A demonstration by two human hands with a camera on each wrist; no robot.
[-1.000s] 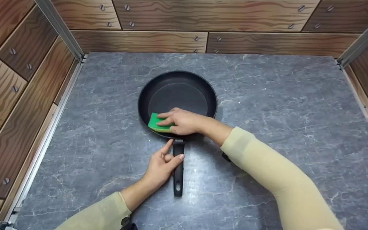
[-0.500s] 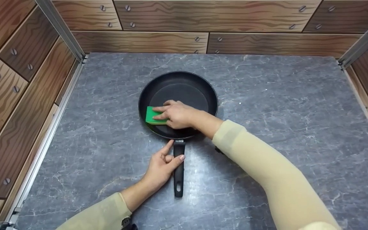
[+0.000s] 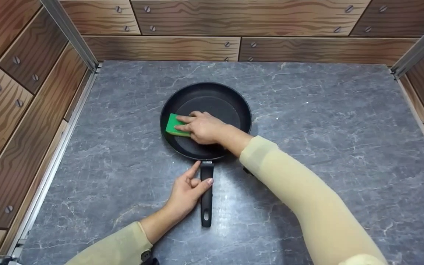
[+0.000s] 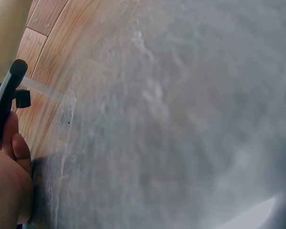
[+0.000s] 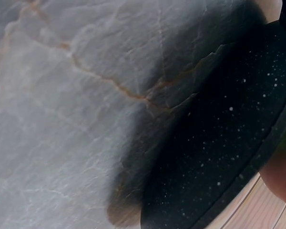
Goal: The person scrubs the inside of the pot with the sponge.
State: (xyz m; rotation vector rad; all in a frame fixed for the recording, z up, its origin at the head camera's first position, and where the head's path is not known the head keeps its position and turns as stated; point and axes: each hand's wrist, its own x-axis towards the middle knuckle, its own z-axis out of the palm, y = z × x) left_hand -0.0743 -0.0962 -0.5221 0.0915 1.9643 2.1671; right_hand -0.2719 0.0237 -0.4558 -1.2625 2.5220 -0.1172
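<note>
A black frying pan point(image 3: 215, 104) lies on the table with its handle point(image 3: 206, 208) pointing toward me. My left hand point(image 3: 183, 191) holds that handle near the pan, thumb across its top and index finger reaching up to the rim. In the left wrist view, fingers point(image 4: 21, 148) show beside the dark handle point(image 4: 8, 93). Inside the pan, my right hand point(image 3: 207, 129) grips a green and yellow sponge point(image 3: 172, 124) against the left part of the bottom, fingers spread over its green side. The pan's speckled outer wall point(image 5: 219, 133) fills much of the right wrist view and hides most of that hand.
The table point(image 3: 326, 121) has a grey marbled top. Wood-patterned panels point(image 3: 182, 48) stand along the back and both sides, with metal rails point(image 3: 63, 147) at the edges.
My right hand has slid the sponge away from the handle end, up along the pan's left side. The left hand and the pan have stayed in place.
</note>
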